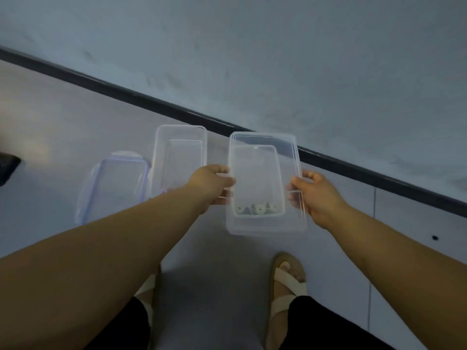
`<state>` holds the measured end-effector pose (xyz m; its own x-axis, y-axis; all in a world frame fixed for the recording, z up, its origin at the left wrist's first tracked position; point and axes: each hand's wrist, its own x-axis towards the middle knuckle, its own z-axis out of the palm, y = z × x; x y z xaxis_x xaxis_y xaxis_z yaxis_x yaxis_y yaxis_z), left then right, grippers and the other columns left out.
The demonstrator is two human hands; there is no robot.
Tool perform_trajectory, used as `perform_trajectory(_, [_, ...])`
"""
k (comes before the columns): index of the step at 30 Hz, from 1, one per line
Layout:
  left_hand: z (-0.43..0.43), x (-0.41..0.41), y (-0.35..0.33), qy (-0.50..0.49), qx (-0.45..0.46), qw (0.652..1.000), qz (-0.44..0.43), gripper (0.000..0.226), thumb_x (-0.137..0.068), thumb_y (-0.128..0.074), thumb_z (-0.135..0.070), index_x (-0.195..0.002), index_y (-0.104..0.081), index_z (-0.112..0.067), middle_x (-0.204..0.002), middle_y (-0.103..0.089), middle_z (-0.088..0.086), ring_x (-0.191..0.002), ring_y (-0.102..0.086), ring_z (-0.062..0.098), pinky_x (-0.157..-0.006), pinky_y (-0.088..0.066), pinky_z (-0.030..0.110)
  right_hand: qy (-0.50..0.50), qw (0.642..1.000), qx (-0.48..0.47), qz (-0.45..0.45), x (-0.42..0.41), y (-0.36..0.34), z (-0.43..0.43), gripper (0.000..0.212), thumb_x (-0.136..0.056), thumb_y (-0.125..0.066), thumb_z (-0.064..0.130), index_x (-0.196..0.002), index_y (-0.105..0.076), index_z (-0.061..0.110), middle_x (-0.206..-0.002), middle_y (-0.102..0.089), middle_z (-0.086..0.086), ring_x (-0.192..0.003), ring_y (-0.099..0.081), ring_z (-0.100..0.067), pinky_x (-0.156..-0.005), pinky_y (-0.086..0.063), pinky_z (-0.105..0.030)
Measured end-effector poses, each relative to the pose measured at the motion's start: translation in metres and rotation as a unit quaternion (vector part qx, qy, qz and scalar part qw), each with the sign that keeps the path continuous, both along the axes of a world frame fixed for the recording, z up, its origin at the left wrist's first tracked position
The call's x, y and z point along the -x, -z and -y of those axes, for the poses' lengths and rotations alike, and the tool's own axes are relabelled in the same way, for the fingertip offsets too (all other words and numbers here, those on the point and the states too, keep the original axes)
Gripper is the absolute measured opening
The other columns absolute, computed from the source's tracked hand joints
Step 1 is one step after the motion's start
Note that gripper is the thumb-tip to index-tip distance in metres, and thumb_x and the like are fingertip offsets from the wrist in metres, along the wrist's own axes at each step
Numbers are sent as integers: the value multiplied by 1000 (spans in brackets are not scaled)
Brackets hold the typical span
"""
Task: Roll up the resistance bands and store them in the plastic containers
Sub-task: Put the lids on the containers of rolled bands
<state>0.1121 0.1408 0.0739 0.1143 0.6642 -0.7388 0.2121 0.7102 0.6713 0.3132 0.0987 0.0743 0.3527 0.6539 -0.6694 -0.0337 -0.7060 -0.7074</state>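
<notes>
While the clear container (255, 173) is held at mid-frame, with a second container (180, 137) open left of it and a lid (113, 185) further left, the left hand (211, 181) and right hand (319, 195) clamp curled fingers on its sides and rolled bands (256, 209) sit at its lower end, so storing looks underway with lidding not yet done.

Mostly greys from where I sit, with see-through plastic and a few small touches of colour.

The right container (255, 173) reads to me as colourless clear plastic, and the rolled bands (257, 209) at its near end look pale green, grey and whitish. The left container (180, 137) is the same clear plastic, with a speck of pink at its near corner. The lid (113, 185) left of it is clear with a lilac-blue rim. The floor (63, 127) is plain pale grey, the skirting (177, 112) a black stripe, the wall (278, 59) mottled blue-grey. Nearest, the sandals (288, 281) have cream straps on tan soles, and the trousers (316, 322) are black.
</notes>
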Motion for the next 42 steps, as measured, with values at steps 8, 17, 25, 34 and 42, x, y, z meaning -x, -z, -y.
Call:
perform_trajectory(8, [-22,-42,103,-50,-43,995,-74,41,-89,-59,-5,-129,-51,-6,-84,-58,9,-63,-55,18,-77,-56,40,-19,999,-31,38,-33,94,-29,41,-91,-52,1,-129,-50,15,-105,-57,-6,-77,-57,-13,-67,-50,-21])
perform_trajectory(17, [-31,-41,165,-16,-94,984,-149,44,-88,-60,-13,-131,-52,-10,-90,-61,7,-100,-62,34,-93,-50,43,-62,990,-54,114,-27,151,-30,43,-92,-51,5,-133,-49,20,-103,-52,3,-96,-51,-14,-83,-45,-23])
perform_trajectory(25, [-25,-41,177,-12,-112,979,-168,43,-90,-59,-13,-132,-52,-10,-93,-61,7,-96,-63,32,-91,-51,42,-78,976,-61,194,-25,176,-29,42,-95,-48,11,-135,-46,22,-127,-50,-5,-101,-52,-12,-83,-42,-16])
perform_trajectory(34, [-31,-45,180,-3,-122,973,-194,41,-90,-60,-19,-129,-55,-11,-91,-61,2,-94,-64,30,-91,-51,41,-53,970,-62,227,-23,181,-30,38,-96,-49,13,-134,-48,18,-128,-47,-6,-96,-49,-9,-92,-40,-19])
perform_trajectory(42, [-32,-46,180,-8,-119,973,-200,41,-90,-61,-22,-129,-55,-12,-105,-66,7,-96,-64,28,-92,-52,40,-20,979,-70,191,-28,183,-29,38,-92,-56,14,-130,-53,16,-123,-57,-1,-100,-54,-9,-89,-42,-18])
